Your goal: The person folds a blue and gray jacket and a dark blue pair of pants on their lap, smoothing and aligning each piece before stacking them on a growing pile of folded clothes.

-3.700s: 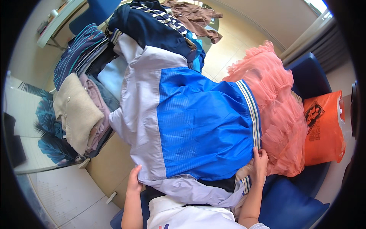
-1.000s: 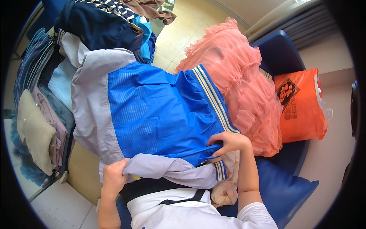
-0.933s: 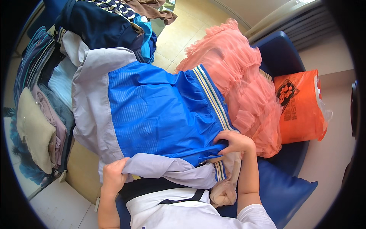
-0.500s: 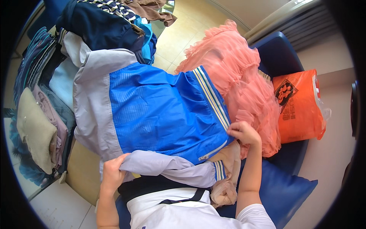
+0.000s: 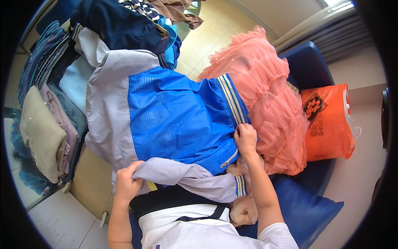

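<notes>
A blue and pale grey jacket [image 5: 174, 112] lies spread across the middle, its striped hem [image 5: 230, 98] toward the right. My left hand [image 5: 127, 179] grips the grey fabric at the near sleeve's upper end, close to my body. That sleeve [image 5: 186, 174] runs to the right and ends in a striped cuff [image 5: 240, 185]. At the hem's near corner, by a white zip [image 5: 229, 158], my right hand [image 5: 246, 139] is closed on the blue cloth; its fingertips are partly hidden. The far sleeve [image 5: 92, 46] reaches toward the dark clothes at the back left.
Folded clothes [image 5: 43, 133] are stacked at the left, with a dark heap [image 5: 120, 31] behind. A ruffled pink garment [image 5: 265, 95] covers the blue seat [image 5: 309, 62] at the right. Beyond it stands an orange bag [image 5: 327, 124]; a blue cushion [image 5: 306, 209] lies nearer me.
My right hand has moved a little left and up along the hem, its fingers now folded over the cloth. The hem edge has shifted with it. My left hand keeps its grip.
</notes>
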`<state>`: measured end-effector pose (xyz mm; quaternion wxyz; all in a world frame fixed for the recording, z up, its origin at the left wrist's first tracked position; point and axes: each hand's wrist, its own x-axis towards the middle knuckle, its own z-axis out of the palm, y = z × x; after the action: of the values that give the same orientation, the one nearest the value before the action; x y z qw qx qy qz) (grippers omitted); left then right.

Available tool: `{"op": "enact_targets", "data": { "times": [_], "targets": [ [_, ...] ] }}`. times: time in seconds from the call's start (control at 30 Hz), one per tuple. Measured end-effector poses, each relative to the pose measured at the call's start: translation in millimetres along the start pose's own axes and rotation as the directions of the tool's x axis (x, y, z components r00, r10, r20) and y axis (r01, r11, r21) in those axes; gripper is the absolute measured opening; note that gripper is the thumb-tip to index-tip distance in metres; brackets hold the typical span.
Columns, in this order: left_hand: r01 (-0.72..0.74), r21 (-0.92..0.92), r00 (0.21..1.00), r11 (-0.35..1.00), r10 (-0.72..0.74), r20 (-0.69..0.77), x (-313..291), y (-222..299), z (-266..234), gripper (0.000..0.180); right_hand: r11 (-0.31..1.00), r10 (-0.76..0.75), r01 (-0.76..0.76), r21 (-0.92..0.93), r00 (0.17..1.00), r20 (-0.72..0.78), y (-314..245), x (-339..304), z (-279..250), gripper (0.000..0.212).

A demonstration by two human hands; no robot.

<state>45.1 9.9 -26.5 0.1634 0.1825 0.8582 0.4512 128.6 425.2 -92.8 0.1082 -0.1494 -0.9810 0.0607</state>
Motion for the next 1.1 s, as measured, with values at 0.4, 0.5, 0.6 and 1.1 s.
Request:
{"op": "enact_targets", "data": {
  "times": [0.4, 0.5, 0.6, 1.1],
  "targets": [
    [-0.01, -0.053, 1.0, 0.999, 0.01, 0.001, 3.4, 5.4, -0.4, 0.038, 0.856, -0.464, -0.044, 0.514, 0.37, 0.805, -73.0, -38.3, -115.7, 0.043],
    [0.012, -0.079, 1.0, 0.997, -0.012, 0.001, 4.8, 8.8, -1.6, 0.035, 0.829, -0.512, 0.059, 0.557, 0.482, 0.711, -61.6, -48.0, -113.1, 0.032],
    [0.043, -0.087, 0.999, 0.995, -0.044, -0.009, 1.4, 3.5, -1.0, 0.034, 0.843, -0.424, -0.021, 0.537, 0.589, 0.688, -62.3, -36.4, -137.4, 0.026],
    [0.13, -0.068, 0.991, 0.989, -0.131, -0.019, 0.5, 5.7, 3.3, 0.036, 0.961, -0.228, 0.237, 0.142, 0.971, -0.073, -89.5, 49.5, -133.2, 0.026]
  ]
}}
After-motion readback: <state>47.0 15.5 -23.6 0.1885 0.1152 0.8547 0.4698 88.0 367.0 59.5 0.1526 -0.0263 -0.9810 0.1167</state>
